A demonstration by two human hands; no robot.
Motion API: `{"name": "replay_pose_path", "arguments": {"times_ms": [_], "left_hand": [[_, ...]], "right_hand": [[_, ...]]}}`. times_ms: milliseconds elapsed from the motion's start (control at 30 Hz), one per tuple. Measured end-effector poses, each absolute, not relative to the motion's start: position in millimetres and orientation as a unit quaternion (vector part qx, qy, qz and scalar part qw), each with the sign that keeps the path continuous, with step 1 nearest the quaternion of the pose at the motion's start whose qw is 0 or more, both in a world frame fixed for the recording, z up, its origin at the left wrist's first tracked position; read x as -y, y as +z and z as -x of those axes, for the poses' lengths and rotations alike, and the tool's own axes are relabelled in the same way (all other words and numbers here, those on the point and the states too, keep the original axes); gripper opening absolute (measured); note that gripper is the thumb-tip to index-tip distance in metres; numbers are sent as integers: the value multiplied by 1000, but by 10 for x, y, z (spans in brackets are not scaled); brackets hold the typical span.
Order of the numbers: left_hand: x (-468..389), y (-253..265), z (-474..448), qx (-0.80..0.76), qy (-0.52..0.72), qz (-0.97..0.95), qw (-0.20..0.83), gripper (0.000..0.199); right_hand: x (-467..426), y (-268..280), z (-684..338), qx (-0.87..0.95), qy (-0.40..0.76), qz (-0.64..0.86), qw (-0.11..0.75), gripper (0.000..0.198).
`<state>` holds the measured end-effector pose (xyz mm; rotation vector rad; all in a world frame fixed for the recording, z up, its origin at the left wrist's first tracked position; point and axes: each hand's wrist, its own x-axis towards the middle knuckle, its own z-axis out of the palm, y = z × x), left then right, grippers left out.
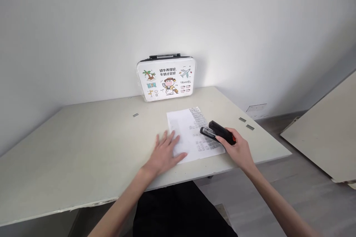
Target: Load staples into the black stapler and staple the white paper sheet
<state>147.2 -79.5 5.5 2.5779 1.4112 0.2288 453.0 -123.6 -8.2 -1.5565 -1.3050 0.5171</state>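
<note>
Paper (182, 122), printed on its right half, lies near the front edge of the counter (97, 148); the left hand (162, 154) rests palm down at its left edge, fingers spread wide, gripping nothing, the thumb over the sheet's lower corner; the left forearm (128, 192) slants in from below; opposite, the right hand (238, 148) is wrapped round the back of a black stapler (224, 133), thumb along its lower side; the stapler's mouth gapes leftward over the printed part, though I cannot tell if it touches; the right forearm (271, 192) angles up behind it.
</note>
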Motion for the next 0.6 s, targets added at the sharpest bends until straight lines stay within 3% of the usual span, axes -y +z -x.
{"name": "replay_pose_path", "arguments": {"times_ms": [200, 300, 433, 600], "left_hand": [[451, -69, -2565, -467, 112, -869, 118, 85], [412, -89, -2845, -452, 122, -875, 127, 77], [427, -68, -2610, -416, 140, -890, 125, 65], [600, 35, -1708, -429, 145, -883, 121, 66]], "right_hand": [[1248, -88, -4495, 541, 150, 642, 522, 48], [1247, -86, -4492, 534, 144, 643, 530, 47], [1257, -79, -4497, 524, 163, 643, 533, 47], [1236, -37, -4486, 568, 210, 616, 503, 45]]}}
